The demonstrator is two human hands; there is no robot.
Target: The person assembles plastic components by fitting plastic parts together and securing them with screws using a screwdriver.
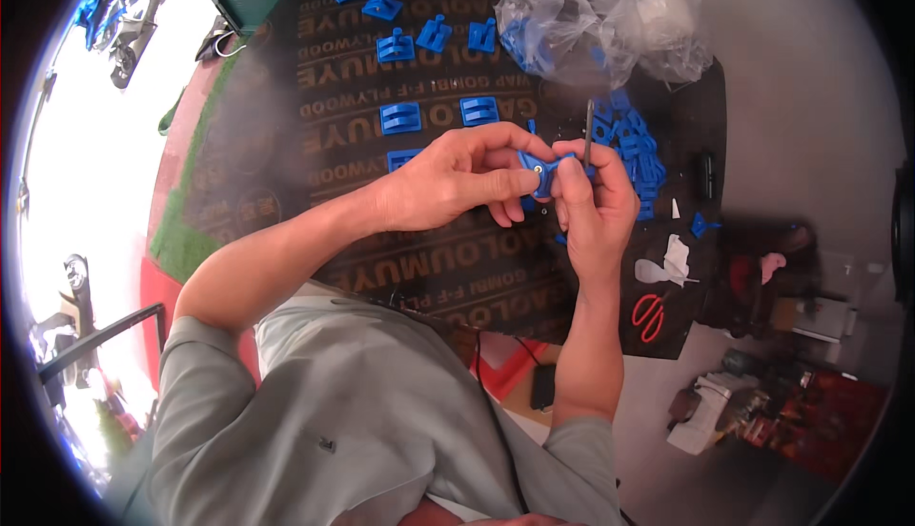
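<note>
Over the dark board tabletop, both of my hands meet at a small blue plastic part (538, 175) with a round metal screw head or pin on its face. My left hand (467, 175) pinches it between thumb and fingers from the left. From the right, my right hand (593, 197) grips its other end with closed fingertips. A thin grey metal rod (589, 124) stands up out of my right hand's fingers; its lower end is hidden, so its kind is unclear. Beyond my left hand lie blue ribbed blocks (400, 117), one partly covered by the hand.
A heap of loose blue pieces (637, 150) lies right of my hands. Clear plastic bags (610, 26) sit at the far right, blue clip-like parts (396, 46) at the far side. Red-handled scissors (648, 318), white scraps (675, 261) and a black object (706, 175) rest near the right edge.
</note>
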